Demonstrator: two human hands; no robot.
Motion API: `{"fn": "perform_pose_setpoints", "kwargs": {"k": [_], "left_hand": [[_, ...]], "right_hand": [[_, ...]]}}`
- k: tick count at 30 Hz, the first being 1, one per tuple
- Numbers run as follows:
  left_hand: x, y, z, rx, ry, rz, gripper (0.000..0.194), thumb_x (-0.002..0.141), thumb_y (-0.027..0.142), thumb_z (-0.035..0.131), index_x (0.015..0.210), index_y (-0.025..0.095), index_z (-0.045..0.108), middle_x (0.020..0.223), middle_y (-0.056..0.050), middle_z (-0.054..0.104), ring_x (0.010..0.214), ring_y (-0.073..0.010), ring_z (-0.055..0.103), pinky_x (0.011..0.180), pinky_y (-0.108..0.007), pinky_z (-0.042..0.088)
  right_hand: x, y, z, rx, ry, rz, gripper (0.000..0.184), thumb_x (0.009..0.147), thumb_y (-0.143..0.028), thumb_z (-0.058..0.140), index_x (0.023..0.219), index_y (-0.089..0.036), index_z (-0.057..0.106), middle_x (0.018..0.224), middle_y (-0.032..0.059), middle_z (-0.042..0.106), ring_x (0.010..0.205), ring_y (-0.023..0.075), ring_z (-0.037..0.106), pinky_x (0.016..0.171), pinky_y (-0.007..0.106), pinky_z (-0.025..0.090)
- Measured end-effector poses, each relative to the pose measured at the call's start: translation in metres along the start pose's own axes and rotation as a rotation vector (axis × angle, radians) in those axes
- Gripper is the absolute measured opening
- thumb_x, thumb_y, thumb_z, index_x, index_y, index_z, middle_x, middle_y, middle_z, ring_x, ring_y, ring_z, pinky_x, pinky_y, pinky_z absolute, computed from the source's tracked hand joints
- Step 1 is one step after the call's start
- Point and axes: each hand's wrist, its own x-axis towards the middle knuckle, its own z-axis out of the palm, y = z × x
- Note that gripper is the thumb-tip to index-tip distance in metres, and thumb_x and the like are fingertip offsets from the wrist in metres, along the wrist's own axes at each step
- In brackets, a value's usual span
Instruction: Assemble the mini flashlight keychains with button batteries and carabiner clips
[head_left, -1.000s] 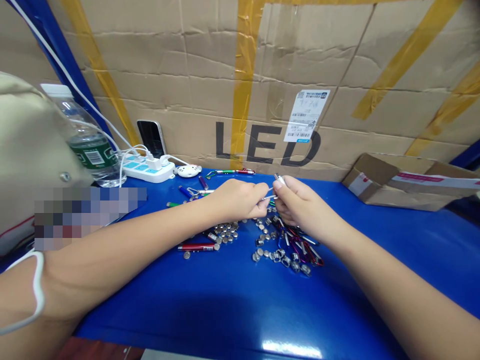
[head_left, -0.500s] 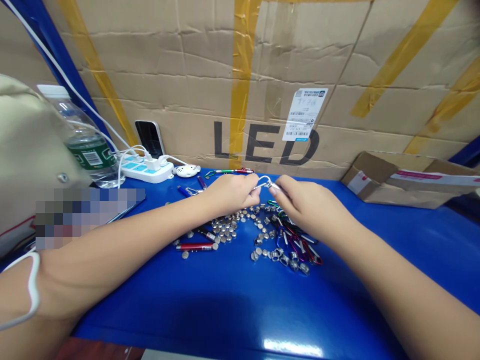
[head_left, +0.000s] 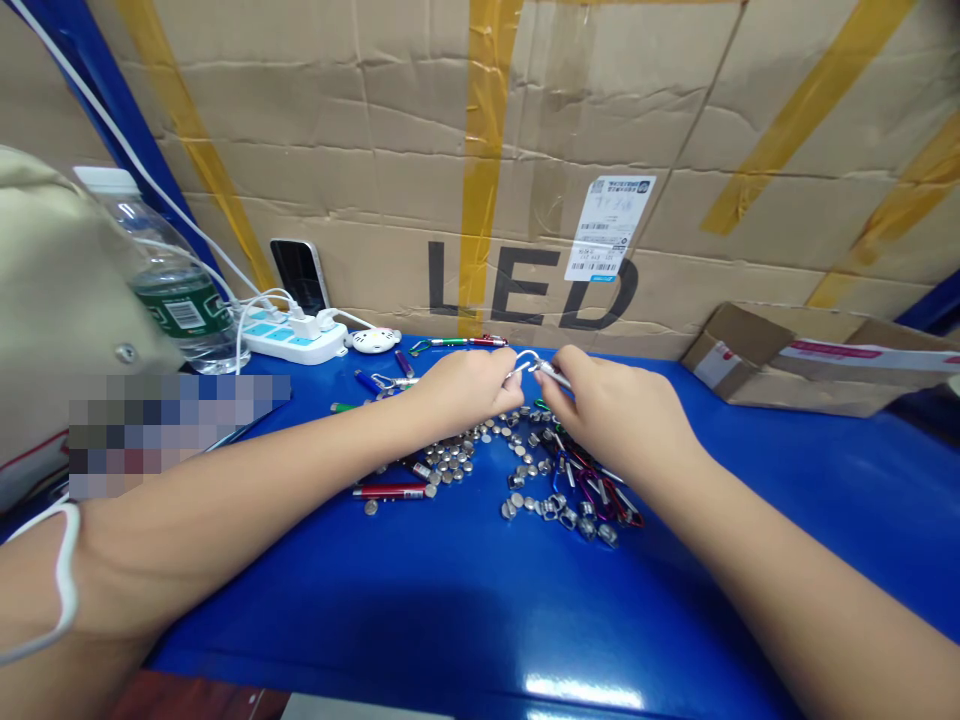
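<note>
Above the middle of the blue table, my left hand [head_left: 480,378] pinches a silver carabiner [head_left: 527,356], its curved end sticking out from my fingertips. My right hand [head_left: 611,390] is closed around a slim silver penlight [head_left: 553,373], mostly covered by the fingers. The penlight's end meets the carabiner; whether they are linked cannot be made out. Below the hands lie many button cells [head_left: 452,463], metal caps [head_left: 568,518] and a heap of coloured carabiners [head_left: 600,490]. A red penlight [head_left: 391,492] rests at the left of the cells.
Along the back stand a large cardboard carton [head_left: 375,150], a power strip [head_left: 296,340] with white cables and a phone [head_left: 298,275]. A water bottle [head_left: 184,310] is at left, a small open cardboard box [head_left: 810,375] at right. Finished-looking penlights with carabiners [head_left: 459,343] lie behind my left hand.
My right hand has shifted slightly, and more of the silver penlight shows at its fingertips. The left hand has barely moved and keeps its pinch on the carabiner.
</note>
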Motion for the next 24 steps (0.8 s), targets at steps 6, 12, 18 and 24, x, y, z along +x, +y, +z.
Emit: {"fn": "perform_pose_setpoints", "kwargs": {"k": [6, 12, 18, 24], "left_hand": [[0.000, -0.008, -0.002, -0.105, 0.006, 0.098, 0.023, 0.088, 0.031, 0.038, 0.078, 0.016, 0.052, 0.069, -0.004, 0.058, 0.061, -0.0159, 0.052, 0.056, -0.027, 0.035], [0.010, -0.036, 0.002, -0.306, -0.015, -0.008, 0.033, 0.093, 0.033, 0.030, 0.079, 0.017, 0.054, 0.083, -0.005, 0.064, 0.074, -0.0160, 0.057, 0.066, -0.027, 0.042], [0.021, -0.074, 0.008, -0.322, -0.070, -0.313, 0.036, 0.092, 0.032, 0.031, 0.073, 0.016, 0.059, 0.081, -0.005, 0.068, 0.079, -0.0179, 0.061, 0.078, -0.029, 0.045], [0.028, -0.104, -0.009, -0.366, -0.212, -0.425, 0.038, 0.092, 0.038, 0.031, 0.108, 0.017, 0.059, 0.110, -0.004, 0.068, 0.095, -0.0169, 0.061, 0.082, -0.024, 0.045]], "right_hand": [[0.003, 0.006, -0.002, 0.117, -0.035, 0.050, 0.030, 0.093, -0.043, 0.036, 0.087, -0.019, 0.055, 0.073, 0.0089, 0.066, 0.062, 0.0215, 0.059, 0.047, 0.027, 0.020], [0.008, 0.021, 0.014, 0.343, -0.039, 0.053, 0.028, 0.090, -0.039, 0.045, 0.106, -0.019, 0.056, 0.095, 0.0089, 0.067, 0.083, 0.0230, 0.063, 0.060, 0.029, 0.041], [0.008, 0.028, 0.027, 0.384, -0.124, 0.038, 0.034, 0.089, -0.038, 0.048, 0.114, -0.016, 0.055, 0.109, 0.0108, 0.065, 0.094, 0.0255, 0.062, 0.074, 0.037, 0.049], [0.008, 0.028, 0.028, 0.426, -0.192, 0.026, 0.038, 0.088, -0.041, 0.047, 0.117, -0.018, 0.055, 0.114, 0.0109, 0.064, 0.096, 0.0261, 0.063, 0.076, 0.038, 0.051]]}}
